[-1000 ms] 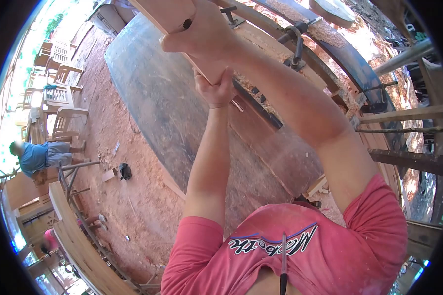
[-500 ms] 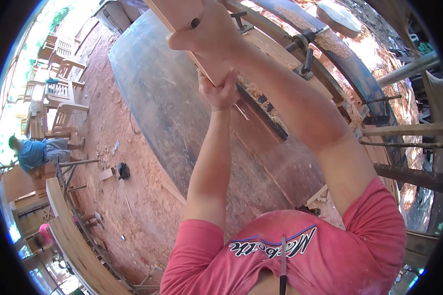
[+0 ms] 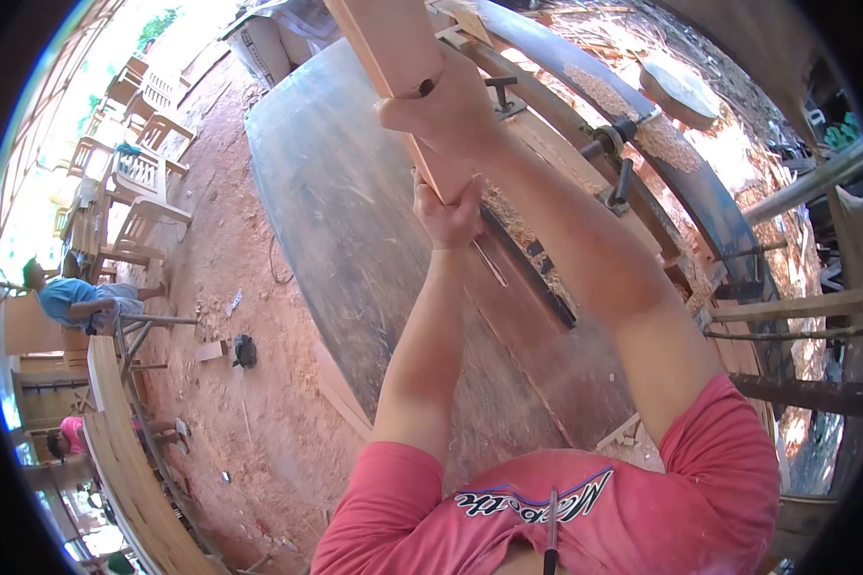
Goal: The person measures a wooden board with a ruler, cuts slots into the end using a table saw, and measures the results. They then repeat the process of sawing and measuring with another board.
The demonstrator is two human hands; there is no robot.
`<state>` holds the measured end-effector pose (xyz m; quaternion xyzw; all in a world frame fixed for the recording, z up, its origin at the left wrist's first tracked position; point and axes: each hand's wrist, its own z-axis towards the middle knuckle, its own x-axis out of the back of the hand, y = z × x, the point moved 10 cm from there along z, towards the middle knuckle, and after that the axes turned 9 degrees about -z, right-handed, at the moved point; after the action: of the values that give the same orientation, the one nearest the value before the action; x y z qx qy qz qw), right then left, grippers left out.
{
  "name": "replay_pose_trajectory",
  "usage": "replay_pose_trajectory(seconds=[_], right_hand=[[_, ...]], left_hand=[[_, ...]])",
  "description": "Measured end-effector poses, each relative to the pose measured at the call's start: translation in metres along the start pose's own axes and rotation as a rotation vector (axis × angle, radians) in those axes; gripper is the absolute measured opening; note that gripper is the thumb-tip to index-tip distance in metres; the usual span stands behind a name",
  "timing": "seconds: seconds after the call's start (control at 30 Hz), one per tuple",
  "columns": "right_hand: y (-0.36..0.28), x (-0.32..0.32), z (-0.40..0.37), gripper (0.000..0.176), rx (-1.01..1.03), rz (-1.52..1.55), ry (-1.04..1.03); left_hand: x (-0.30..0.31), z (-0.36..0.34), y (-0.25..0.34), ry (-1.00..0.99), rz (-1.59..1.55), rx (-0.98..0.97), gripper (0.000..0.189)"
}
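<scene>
Though the view had shifted, the left hand point(image 3: 448, 216) and right hand point(image 3: 462, 113) stayed clamped on the wooden board point(image 3: 385, 43), over the worktop point(image 3: 340, 216) toward its far edge, suggesting an unbroken hold.

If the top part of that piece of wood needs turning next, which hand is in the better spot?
Probably the right hand: it grips the piece of wood farther up, nearer the top part. The left hand holds the lower end, closer to the body.
</scene>
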<state>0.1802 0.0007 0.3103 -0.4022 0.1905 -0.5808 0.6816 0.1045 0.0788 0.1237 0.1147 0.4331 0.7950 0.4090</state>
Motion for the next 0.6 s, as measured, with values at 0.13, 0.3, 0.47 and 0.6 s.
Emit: replay_pose_trajectory(seconds=[0.13, 0.3, 0.47, 0.6], right_hand=[[0.013, -0.008, 0.006, 0.043, -0.059, 0.031, -0.010], [0.018, -0.014, 0.010, 0.046, -0.044, 0.028, -0.019], [0.028, -0.021, 0.023, 0.047, -0.024, 0.010, 0.000], [0.031, -0.027, 0.029, 0.043, -0.020, -0.016, 0.000]], left_hand=[[0.000, 0.005, -0.006, -0.008, 0.036, -0.052, 0.055], [0.003, 0.010, -0.026, 0.013, -0.059, 0.016, 0.052], [0.005, 0.022, -0.040, -0.004, -0.048, 0.054, 0.051], [0.007, 0.027, -0.038, 0.001, 0.020, 0.014, 0.051]])
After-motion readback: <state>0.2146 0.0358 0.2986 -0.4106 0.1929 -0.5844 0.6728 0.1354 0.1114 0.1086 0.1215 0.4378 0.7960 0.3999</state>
